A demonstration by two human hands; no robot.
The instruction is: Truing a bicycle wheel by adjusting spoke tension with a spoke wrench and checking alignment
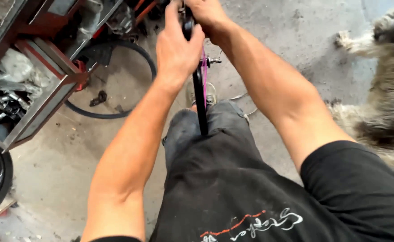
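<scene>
Both the left hand [175, 49] and the right hand [208, 15] are closed round a thin black rubber-tyred bicycle wheel [200, 96], standing upright between the knees at twelve o'clock. A loose black rubber tyre [111, 80] lies on rough concrete floor [53, 166] at ten o'clock.

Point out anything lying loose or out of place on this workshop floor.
A loose black tyre lies flat on the concrete floor beside the metal shelf unit, off any wheel. A furry animal lies close by on the right. Both hands, left hand and right hand, grip a black wheel.
</scene>
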